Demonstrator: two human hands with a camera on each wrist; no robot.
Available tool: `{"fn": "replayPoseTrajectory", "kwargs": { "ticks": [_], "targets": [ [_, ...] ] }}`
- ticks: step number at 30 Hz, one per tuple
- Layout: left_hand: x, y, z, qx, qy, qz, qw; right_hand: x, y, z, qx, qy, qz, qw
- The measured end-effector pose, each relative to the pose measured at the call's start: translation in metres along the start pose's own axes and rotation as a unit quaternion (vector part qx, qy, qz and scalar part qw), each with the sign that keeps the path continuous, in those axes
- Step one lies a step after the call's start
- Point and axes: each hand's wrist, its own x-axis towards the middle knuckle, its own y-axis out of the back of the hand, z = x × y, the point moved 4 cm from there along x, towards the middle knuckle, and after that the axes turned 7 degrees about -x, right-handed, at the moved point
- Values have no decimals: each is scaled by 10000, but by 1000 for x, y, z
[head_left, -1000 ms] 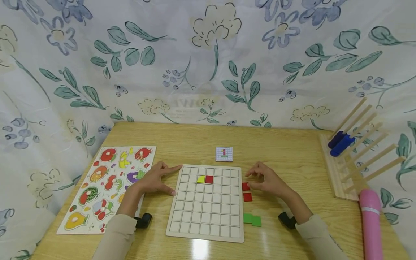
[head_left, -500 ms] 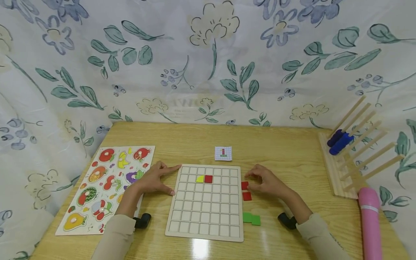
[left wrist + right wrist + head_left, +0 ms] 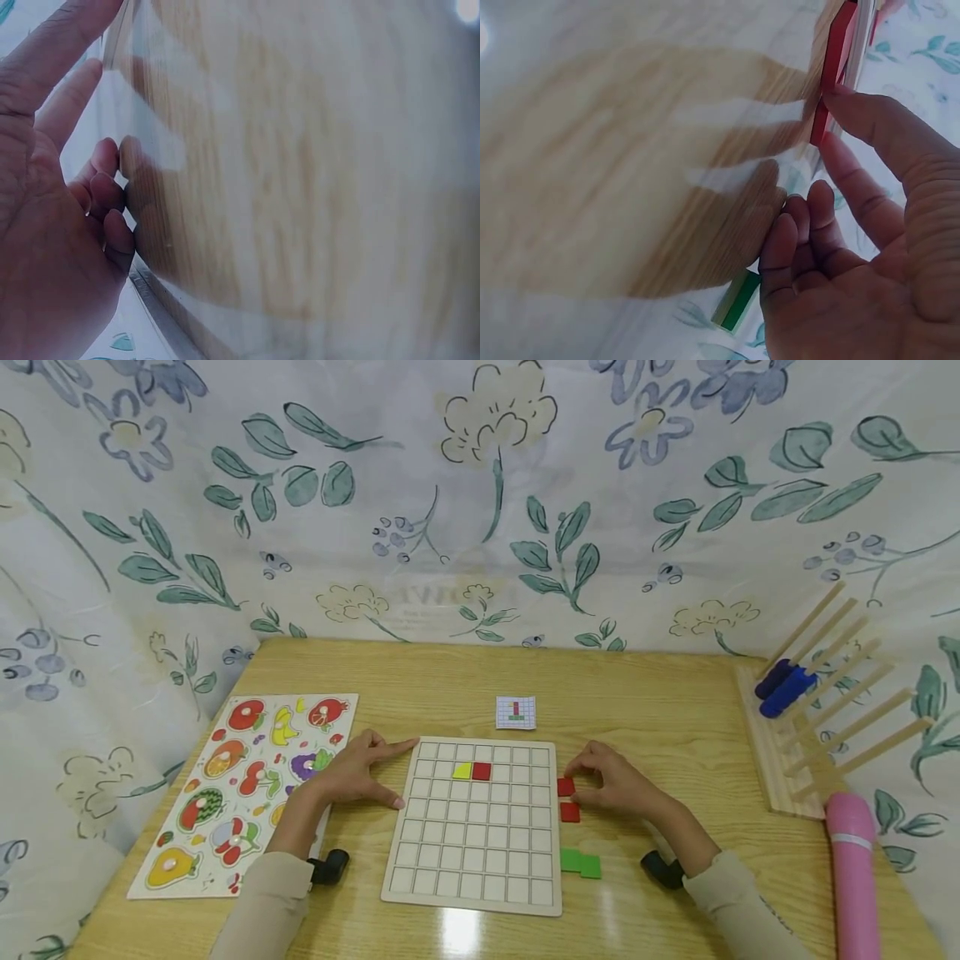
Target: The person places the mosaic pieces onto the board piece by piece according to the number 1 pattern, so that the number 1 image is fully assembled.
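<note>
A grid board (image 3: pixel 472 906) lies on the table, with a yellow piece (image 3: pixel 462 771) and a red square tile (image 3: pixel 482 772) in adjoining cells. My left hand (image 3: pixel 358 768) rests at its left side, index finger and thumb stretched apart against the edge. In the left wrist view the other fingers curl loosely on the wood. At the board's right side my right hand (image 3: pixel 617 781) pinches a red tile (image 3: pixel 565 787) between thumb and index finger. Another red tile (image 3: pixel 570 812) lies just nearer, and green tiles (image 3: pixel 581 863) lie below that. The right wrist view shows a green piece (image 3: pixel 736 301) by the curled fingers.
A small pattern card (image 3: pixel 516 712) lies beyond the board. To the left is a fruit puzzle board (image 3: pixel 217 827), partly under the left forearm. A wooden peg rack (image 3: pixel 780 752) with blue pieces and a pink cylindrical object (image 3: pixel 855 868) are at the right.
The right hand's index finger has come down to the far edge of the red tile, and the thumb has moved slightly at its near edge. My left hand stays put.
</note>
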Motion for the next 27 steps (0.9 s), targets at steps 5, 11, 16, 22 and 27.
{"fn": "replayPoseTrajectory", "kwargs": {
  "ticks": [5, 11, 16, 22, 27],
  "targets": [
    [0, 0, 1, -6, 4, 12, 10000, 0, 0, -1, -217, -1, 155, 9996],
    [0, 0, 0, 1, 13, 22, 10000, -1, 1, -2, -333, -12, 399, 9986],
    [1, 0, 0, 63, -6, 17, 10000, -3, 4, -4, -55, -150, 663, 9977],
    [1, 0, 1, 53, 3, 19, 10000, -3, 6, -12, 168, -208, 791, 9965],
    [0, 0, 1, 96, 4, 18, 10000, 0, 5, -22, 316, -162, 733, 9967]
  ]
}}
